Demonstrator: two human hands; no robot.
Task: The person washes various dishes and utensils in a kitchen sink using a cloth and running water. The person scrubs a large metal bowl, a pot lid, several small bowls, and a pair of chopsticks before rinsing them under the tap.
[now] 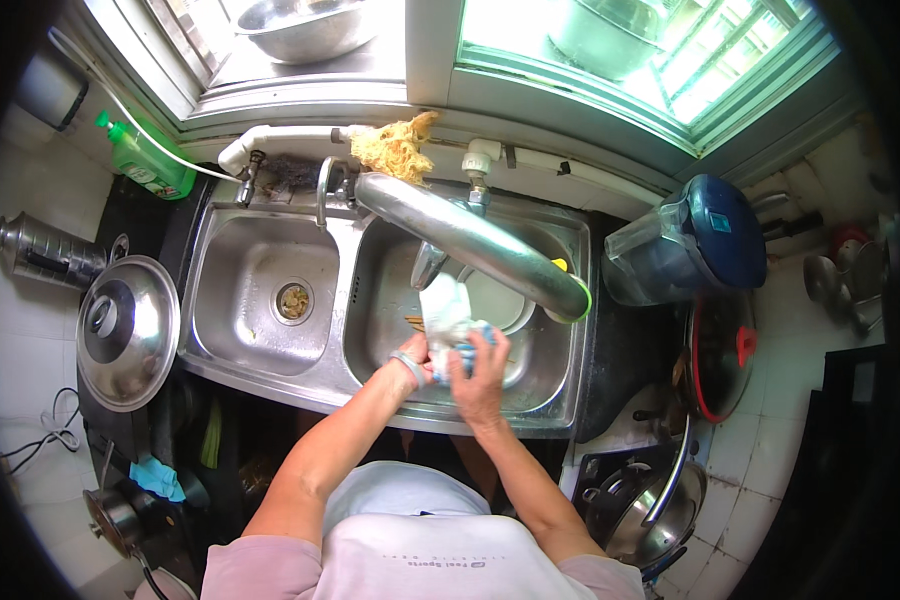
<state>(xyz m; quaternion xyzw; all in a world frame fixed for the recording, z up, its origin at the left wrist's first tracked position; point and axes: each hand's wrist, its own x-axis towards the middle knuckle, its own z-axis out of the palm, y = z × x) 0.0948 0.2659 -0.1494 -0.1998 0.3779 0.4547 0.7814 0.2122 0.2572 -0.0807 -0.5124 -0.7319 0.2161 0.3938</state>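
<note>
Over the right basin of a stainless steel double sink (262,385), my left hand (414,354) grips a white bowl-like item (444,300), blurred, beneath the tap. My right hand (482,371) holds a blue-and-white cloth (461,356) against it. The two hands are close together, and the left fingers are partly hidden. Behind them a round, pale dish (495,300) lies in the basin. Wooden chopsticks, apparently, (415,322) lie left of the white item. A thick metal tube (472,236) crosses above the basin.
Food scraps fill the left basin's drain strainer (295,301). Left of the sink are a metal lid (127,334) and a green detergent bottle (150,161). A blue-lidded plastic pitcher (682,244) and a red-rimmed glass lid (724,360) are at the right. Yellow fibrous scrubber (394,146) hangs on the pipe behind.
</note>
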